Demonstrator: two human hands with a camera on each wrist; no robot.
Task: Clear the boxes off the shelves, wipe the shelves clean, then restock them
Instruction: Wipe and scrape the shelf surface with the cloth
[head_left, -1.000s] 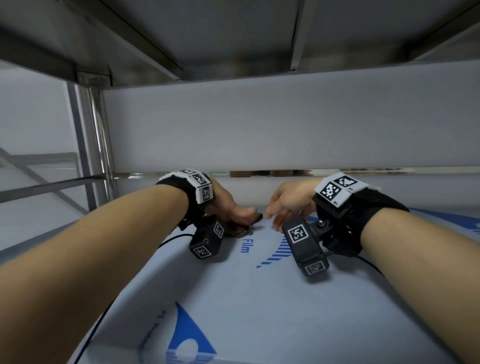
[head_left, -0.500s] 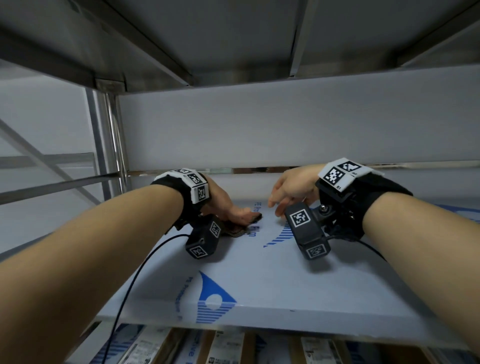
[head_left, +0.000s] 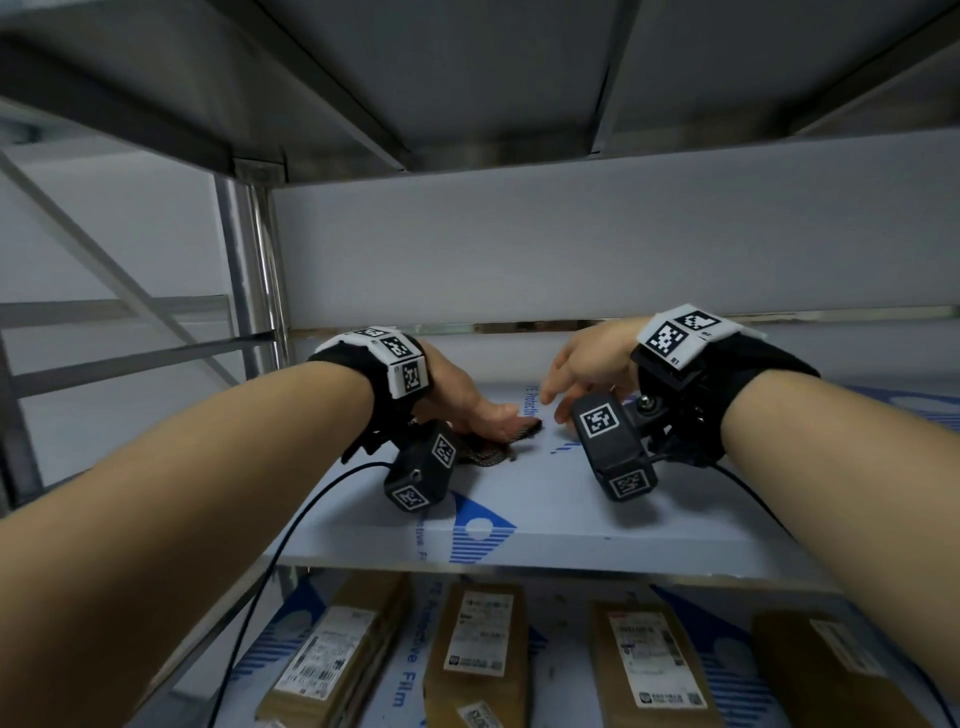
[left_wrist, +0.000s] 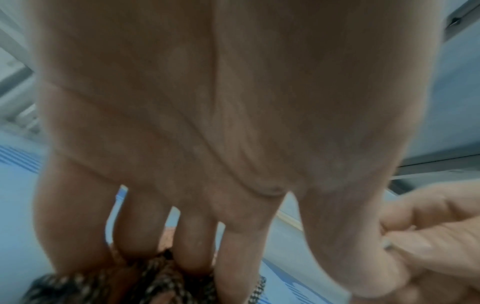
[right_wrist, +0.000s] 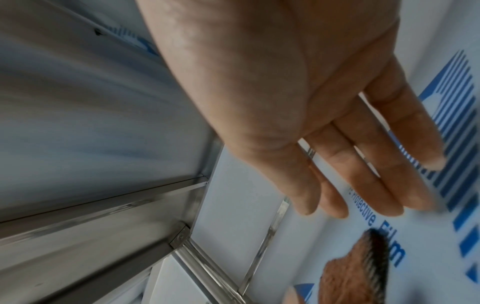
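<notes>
My left hand (head_left: 467, 408) lies flat on a dark woven cloth (head_left: 498, 448) and presses it onto the middle shelf (head_left: 571, 525), which is covered in white film with blue print. In the left wrist view the fingers (left_wrist: 145, 232) run straight down into the bunched cloth (left_wrist: 155, 286). My right hand (head_left: 582, 371) hovers just to the right of the cloth, fingers straight and spread, holding nothing. The right wrist view shows this hand (right_wrist: 311, 102) above the film, with the cloth (right_wrist: 358, 271) below its fingertips. Several brown labelled boxes (head_left: 478, 649) lie on the shelf below.
The steel underside of the upper shelf (head_left: 467, 78) hangs close overhead. A white back panel (head_left: 597, 234) closes the rear. A steel upright post (head_left: 254, 270) stands at the left rear corner. Black cables (head_left: 270, 571) trail from both wrists over the shelf's front edge.
The head view has drawn back, so the shelf's front edge and the boxes below now show. The left hand stays on the cloth. The right hand has lifted slightly.
</notes>
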